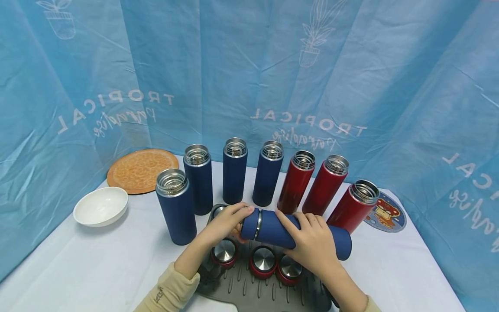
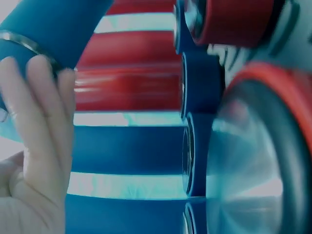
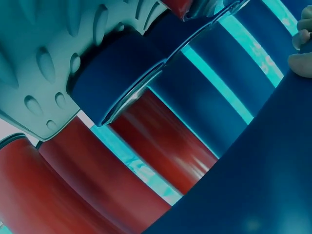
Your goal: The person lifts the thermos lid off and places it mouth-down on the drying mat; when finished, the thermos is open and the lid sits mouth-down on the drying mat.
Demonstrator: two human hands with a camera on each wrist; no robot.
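A blue vacuum flask [image 1: 269, 229] lies nearly level in the air, its blue lid [image 1: 248, 225] seated at the left end with a steel ring between. My left hand [image 1: 228, 223] grips the lid; in the left wrist view its fingers [image 2: 39, 102] lie against the lid. Around the flask's body my right hand [image 1: 313, 245] is wrapped, and the base sticks out to the right. Below are red lids with steel tops, one at left [image 1: 225, 251], one in the middle [image 1: 263, 261] and one at right [image 1: 290, 268]. Blue lids [image 2: 202, 83] stand behind them, mostly hidden in the head view.
The lids stand on a grey ridged mat [image 1: 249, 294]. Behind it, lidless blue flasks [image 1: 235, 177] and red flasks [image 1: 296, 186] stand in an arc. A white bowl [image 1: 101, 208] and round orange mat [image 1: 142, 169] are left, a round cartoon mat [image 1: 393, 221] right.
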